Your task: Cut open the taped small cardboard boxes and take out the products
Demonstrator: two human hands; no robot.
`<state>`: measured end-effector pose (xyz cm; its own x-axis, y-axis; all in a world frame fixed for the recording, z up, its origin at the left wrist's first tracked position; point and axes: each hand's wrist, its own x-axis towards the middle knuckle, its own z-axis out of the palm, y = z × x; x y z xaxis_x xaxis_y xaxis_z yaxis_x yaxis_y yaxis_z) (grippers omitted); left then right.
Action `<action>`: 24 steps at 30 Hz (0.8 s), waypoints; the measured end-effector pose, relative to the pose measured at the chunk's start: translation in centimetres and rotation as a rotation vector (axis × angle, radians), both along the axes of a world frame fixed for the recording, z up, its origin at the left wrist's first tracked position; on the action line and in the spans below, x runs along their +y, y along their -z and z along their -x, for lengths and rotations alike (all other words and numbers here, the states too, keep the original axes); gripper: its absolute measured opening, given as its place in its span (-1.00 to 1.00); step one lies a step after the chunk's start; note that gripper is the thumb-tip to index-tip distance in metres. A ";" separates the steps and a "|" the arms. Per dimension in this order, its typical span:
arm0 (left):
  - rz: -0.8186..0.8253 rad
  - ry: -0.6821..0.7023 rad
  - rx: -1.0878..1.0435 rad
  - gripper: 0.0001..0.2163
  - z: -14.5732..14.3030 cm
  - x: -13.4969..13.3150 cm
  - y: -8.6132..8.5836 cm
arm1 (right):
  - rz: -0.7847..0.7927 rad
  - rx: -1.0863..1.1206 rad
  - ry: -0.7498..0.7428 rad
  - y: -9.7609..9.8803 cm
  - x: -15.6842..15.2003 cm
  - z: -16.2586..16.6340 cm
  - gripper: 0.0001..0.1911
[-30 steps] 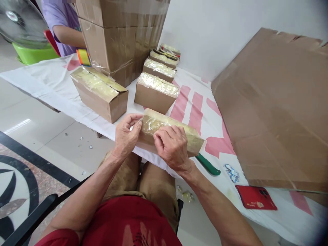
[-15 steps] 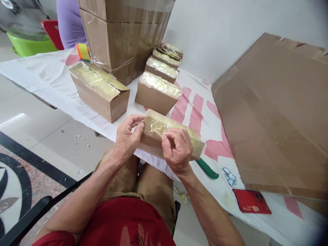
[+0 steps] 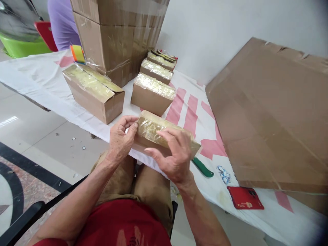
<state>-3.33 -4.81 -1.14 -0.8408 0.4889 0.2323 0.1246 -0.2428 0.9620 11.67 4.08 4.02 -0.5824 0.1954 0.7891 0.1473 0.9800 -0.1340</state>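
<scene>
A small cardboard box (image 3: pixel 167 121) lies at the table edge in front of me, its top partly covered with shiny, wrinkled clear tape (image 3: pixel 149 130). At its left end, my left hand (image 3: pixel 123 136) is closed, thumb and fingers pinching the box's corner. Above the near side is my right hand (image 3: pixel 171 153), thumb and fingers spread apart, with nothing visible between them. Its fingertips are close to the tape; whether they touch it I cannot tell. A green handle (image 3: pixel 203 167) sticks out by the box's right end, its other end hidden.
Taped boxes (image 3: pixel 152 94) stand in a row behind, with another box (image 3: pixel 93 92) to the left. Large stacked cartons (image 3: pixel 115 48) rise at the back. On the right are a red phone (image 3: pixel 245 198), a blue-white bundle (image 3: pixel 223 174) and a big cardboard sheet (image 3: pixel 271 116). A tape roll (image 3: pixel 77 54) sits far left.
My right hand's pinch on the tape has opened, its thumb now away from the fingers. My left hand keeps its hold at the box's end. The view has shifted slightly.
</scene>
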 end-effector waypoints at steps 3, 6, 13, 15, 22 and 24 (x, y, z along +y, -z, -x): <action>-0.017 0.003 -0.016 -0.80 -0.1 -0.1 -0.1 | -0.166 -0.169 0.102 0.4 -0.7 0.8 -0.61; -0.017 0.034 -0.034 -0.75 0.0 -0.3 -0.4 | -0.261 -0.254 0.178 0.5 -0.7 1.6 -0.77; 0.039 0.087 0.095 -0.89 0.1 -0.3 -0.5 | -0.138 0.000 0.121 1.6 -0.5 1.6 -0.84; 0.042 0.094 0.096 -0.91 0.1 -0.4 -0.1 | -0.094 0.090 0.082 2.1 -0.5 1.5 -0.89; 0.033 0.079 0.081 -0.92 0.1 -0.4 0.5 | 0.000 0.307 0.057 3.9 -0.8 0.9 -0.81; 0.032 0.060 0.074 -0.91 0.1 -0.3 0.6 | 0.031 0.378 0.063 4.4 -0.9 0.8 -0.79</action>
